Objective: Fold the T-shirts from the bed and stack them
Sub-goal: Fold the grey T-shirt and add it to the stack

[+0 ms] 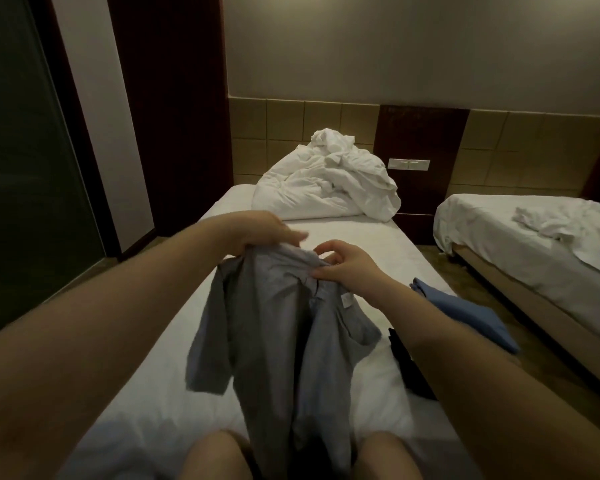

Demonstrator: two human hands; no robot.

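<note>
Grey shirt (284,341) hangs in the air over the bed (354,237), held up by its top edge between both hands. The left hand (257,233) sits at the shirt's upper left corner, gripping bunched fabric beneath the palm; its fingertips are blurred. The right hand (347,268) is just beside it on the right and pinches the collar area between thumb and curled fingers. From the two hands the shirt drops toward the person's knees (215,455), with one short sleeve hanging free at the left and a white label showing near the right wrist. A folded blue shirt (465,313) lies on the bed's right edge, under the right forearm, with a black cloth (409,368) next to it. A white duvet (326,181) is heaped at the far end.
</note>
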